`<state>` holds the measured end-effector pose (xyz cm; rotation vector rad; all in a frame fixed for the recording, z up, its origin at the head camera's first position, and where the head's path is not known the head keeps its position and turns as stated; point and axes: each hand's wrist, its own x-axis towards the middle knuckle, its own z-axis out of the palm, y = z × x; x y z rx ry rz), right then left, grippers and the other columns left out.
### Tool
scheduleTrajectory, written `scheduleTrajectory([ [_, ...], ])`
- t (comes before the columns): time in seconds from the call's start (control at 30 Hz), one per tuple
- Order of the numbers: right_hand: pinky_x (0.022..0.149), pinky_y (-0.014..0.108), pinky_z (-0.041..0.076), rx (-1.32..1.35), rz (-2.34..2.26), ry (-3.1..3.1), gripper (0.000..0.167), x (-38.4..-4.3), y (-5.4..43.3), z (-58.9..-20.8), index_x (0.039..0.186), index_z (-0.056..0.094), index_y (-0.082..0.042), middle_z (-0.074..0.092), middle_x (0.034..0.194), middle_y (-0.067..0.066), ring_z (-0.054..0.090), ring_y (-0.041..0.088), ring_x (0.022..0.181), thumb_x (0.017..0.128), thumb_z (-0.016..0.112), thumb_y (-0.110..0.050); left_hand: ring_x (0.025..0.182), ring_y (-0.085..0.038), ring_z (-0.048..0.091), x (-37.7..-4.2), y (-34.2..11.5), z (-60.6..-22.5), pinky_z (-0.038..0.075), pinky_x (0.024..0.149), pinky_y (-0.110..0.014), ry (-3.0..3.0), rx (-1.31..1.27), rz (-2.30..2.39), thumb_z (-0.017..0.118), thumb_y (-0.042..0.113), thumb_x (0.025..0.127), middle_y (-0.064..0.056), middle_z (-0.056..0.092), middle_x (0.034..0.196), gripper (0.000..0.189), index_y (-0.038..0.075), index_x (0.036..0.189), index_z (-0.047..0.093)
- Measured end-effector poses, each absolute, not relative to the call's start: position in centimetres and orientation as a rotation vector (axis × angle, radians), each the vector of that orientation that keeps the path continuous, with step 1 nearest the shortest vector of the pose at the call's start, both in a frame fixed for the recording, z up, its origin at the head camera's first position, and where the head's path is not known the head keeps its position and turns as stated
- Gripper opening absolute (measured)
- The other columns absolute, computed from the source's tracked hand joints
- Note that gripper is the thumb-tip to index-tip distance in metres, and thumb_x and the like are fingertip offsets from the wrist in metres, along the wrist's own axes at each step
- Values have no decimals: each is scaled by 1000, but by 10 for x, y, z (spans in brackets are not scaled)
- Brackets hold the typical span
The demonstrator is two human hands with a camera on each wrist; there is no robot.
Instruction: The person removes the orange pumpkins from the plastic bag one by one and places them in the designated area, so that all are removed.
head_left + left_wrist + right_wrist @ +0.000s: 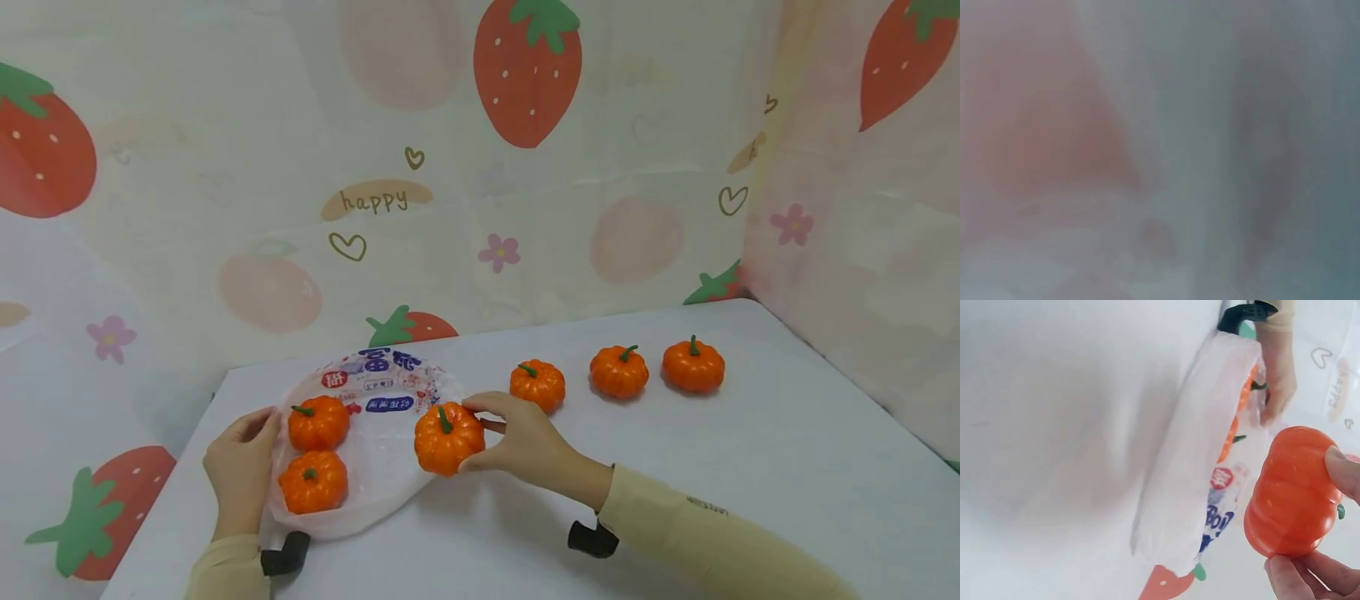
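In the head view my right hand (522,439) grips a small orange pumpkin (448,439) with a green stem, held up by the right side of a plastic bag (390,492). The right wrist view shows the pumpkin (1297,490) between thumb and fingers, off the table. My left hand (243,467) pinches the bag's left edge. Two more pumpkins, an upper one (318,423) and a lower one (315,483), sit inside the bag at its left. Printed red and blue marks show on the bag. The left wrist view is too blurred to make anything out.
Three pumpkins stand on the white table (787,467) to the right of the bag: a near one (537,386), a middle one (618,372) and a far right one (693,365). A strawberry-patterned cloth (450,167) hangs behind and beside the table.
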<state>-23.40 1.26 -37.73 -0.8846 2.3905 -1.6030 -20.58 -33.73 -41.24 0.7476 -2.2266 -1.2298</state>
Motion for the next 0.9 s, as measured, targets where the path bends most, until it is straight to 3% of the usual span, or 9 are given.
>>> scheduleTrajectory([
  [0.13,103,44,53,-877,-1594,2384,69,-232,27,-379,131,61,0,63,133,12,59,30,126,70,90,-14,114,-18,59,-205,-336,-412,52,101,-25,-2225,746,-1240,54,50,98,-10,67,131,51,13,130,66],
  [0.33,103,45,52,-829,-1570,2398,72,-229,45,-381,132,59,1,61,136,14,58,32,128,70,91,-16,109,-13,59,-206,-336,-412,53,95,-16,-2210,745,-1249,55,50,98,-10,68,129,50,13,128,68],
  [0.57,101,44,53,-795,-1499,2463,76,-227,67,-386,134,58,2,58,140,17,57,35,129,69,91,-18,117,-18,58,-206,-337,-412,50,105,-33,-2225,771,-1276,52,52,98,-9,65,134,53,14,132,65],
  [0.9,101,42,54,-643,-1498,2528,73,-229,102,-393,132,59,1,58,140,18,56,36,129,69,91,-17,118,-17,58,-206,-337,-412,50,105,-32,-2212,778,-1288,52,53,98,-8,65,134,53,15,131,66],
])
